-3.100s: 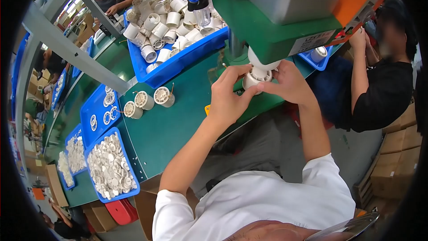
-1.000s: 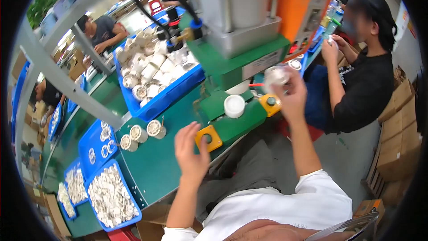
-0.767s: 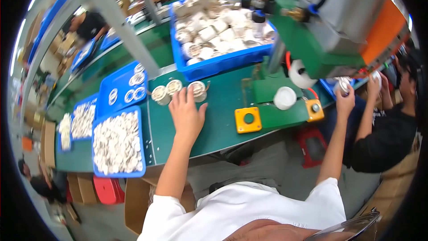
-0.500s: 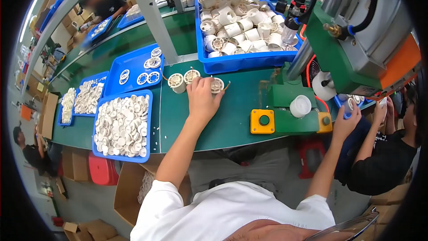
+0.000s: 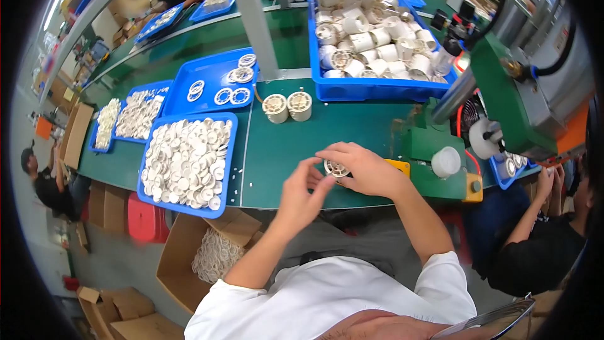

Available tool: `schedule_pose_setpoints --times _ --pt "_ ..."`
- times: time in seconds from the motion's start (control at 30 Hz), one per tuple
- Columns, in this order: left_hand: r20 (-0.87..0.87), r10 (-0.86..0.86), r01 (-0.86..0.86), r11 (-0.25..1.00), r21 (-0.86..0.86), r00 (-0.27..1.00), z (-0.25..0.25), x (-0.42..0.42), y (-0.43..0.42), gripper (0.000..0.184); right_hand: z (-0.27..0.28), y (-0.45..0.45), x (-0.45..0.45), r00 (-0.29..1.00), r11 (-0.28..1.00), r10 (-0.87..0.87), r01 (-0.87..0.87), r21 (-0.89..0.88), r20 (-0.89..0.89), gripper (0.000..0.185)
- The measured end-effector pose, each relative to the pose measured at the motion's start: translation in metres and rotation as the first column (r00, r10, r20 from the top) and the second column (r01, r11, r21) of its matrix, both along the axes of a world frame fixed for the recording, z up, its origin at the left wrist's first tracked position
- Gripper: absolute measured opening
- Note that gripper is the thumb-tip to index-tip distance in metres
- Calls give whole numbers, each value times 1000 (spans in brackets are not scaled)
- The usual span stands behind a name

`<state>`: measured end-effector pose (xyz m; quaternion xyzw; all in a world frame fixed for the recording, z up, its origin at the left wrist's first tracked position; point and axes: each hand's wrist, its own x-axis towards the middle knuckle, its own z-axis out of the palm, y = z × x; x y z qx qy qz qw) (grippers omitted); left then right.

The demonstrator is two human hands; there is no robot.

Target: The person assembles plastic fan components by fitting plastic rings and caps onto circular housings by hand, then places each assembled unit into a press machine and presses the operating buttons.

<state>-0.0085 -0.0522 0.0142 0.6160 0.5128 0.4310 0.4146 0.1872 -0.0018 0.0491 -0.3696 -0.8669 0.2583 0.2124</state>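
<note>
Near the front edge of the green table, a round white plastic part with a spoked face sits between my two hands. My left hand curls its fingers against the part's left side. From the right, my right hand closes over it, covering much of its body. Farther back, two similar white spoked cylinders stand side by side with thin brown wires showing. To the right is a green press fixture bearing a white round cup; a yellow button box is partly behind my right hand.
A large blue bin of white cylinders stands behind. Blue trays on the left hold white caps and white rings. The press head overhangs the right side. A co-worker sits at far right.
My left hand has brought a white cylinder from beside the other two toward the front edge. My right hand has come in from the blue tray at far right to meet it. The view has shifted.
</note>
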Motion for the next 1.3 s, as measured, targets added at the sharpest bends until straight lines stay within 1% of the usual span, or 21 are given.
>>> schedule_pose_setpoints --times 0.07,0.13,0.17,0.2,0.27,0.33,0.4,0.53,0.6,0.63,0.67,0.7,0.77,0.8,0.83,0.9,1.07,1.13,1.2,1.23,1.3 --pt "114 30 -25 999 -42 993 -10 10 -2 41 6 4 -3 994 994 -19 30 -106 106 61" --pt "172 51 -51 999 -7 984 -18 13 4 44 5 0 -11 998 998 -49 52 -46 48 54" --pt "246 87 -82 996 -28 965 -19 9 8 26 9 -2 -14 992 991 -114 118 -68 49 53" --pt "250 124 -119 992 -37 960 -21 1 12 26 12 -3 -16 983 979 -178 182 -91 51 51" --pt "250 7 16 996 -86 968 -24 -16 18 5 15 -6 -19 983 975 -180 181 -129 22 51" --pt "222 40 -18 995 -99 974 -22 -26 23 5 20 -10 -24 969 953 -236 245 -180 70 49" --pt "-68 -11 27 971 239 998 -20 -37 24 13 19 -15 -35 967 951 -243 254 -175 81 51" --pt "-201 -37 93 956 277 979 -19 -53 22 16 20 -20 -50 922 952 -264 297 -79 283 57" --pt "-216 141 -41 911 410 966 -3 -72 14 17 33 -13 -57 899 957 -243 284 -63 363 60" --pt "-242 182 -78 921 382 953 4 -88 10 20 51 -5 -65 883 971 -235 234 54 406 58" --pt "-328 288 -120 886 448 900 9 -106 10 21 66 5 -74 864 970 -235 177 168 445 56" --pt "-399 399 -177 855 488 825 13 -122 9 22 76 21 -84 912 976 -183 123 182 368 44" --pt "-575 483 -188 847 497 660 21 -151 12 32 67 63 -115 983 969 -48 3 248 177 33" --pt "-638 491 -187 855 485 593 20 -161 15 35 61 85 -138 987 960 -10 -34 278 159 27" --pt "-640 492 -185 854 486 590 14 -169 19 35 52 108 -161 990 949 29 -72 308 141 22" --pt "-719 410 -94 894 437 561 3 -181 29 38 21 152 -198 971 932 47 -127 340 234 25" --pt "-673 400 -118 897 425 622 7 -186 35 29 -16 193 -240 816 968 -35 -115 221 578 40" --pt "-686 379 -123 911 393 621 2 -187 38 18 -13 191 -238 843 968 -44 -97 231 536 36" --pt "-662 400 -143 902 407 634 0 -185 44 9 -13 193 -228 969 959 41 -107 262 245 21" --pt "-651 403 -164 903 397 643 -1 -185 45 8 -10 192 -227 987 989 21 -43 139 157 20" --pt "-642 410 -179 901 395 647 -1 -184 46 5 -1 185 -221 995 986 9 -25 166 96 20"
